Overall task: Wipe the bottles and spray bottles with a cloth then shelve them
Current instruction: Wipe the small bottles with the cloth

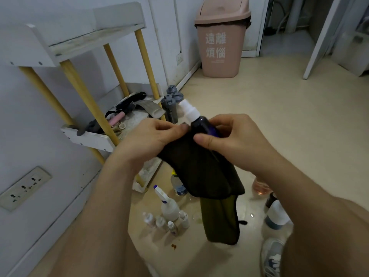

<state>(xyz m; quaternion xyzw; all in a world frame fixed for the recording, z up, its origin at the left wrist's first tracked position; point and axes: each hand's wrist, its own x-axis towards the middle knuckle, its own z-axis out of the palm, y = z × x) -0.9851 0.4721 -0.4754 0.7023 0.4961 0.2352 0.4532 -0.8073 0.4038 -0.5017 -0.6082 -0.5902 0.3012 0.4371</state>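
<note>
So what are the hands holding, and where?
The right hand grips the dark spray bottle by its body, below the white nozzle. The left hand pinches the dark cloth at its top edge.

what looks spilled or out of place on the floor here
A few reddish-brown spots stain the floor right by the cluster of small spray bottles, like dried drips. The top shelf board also looks streaked and grimy.

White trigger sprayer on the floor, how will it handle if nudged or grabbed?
Probably tippy: the trigger sprayer stands tall on a narrow base, head overhanging. A fall would likely topple the small spray bottles crowded beside it. Weight unclear: fill level unreadable.
</note>
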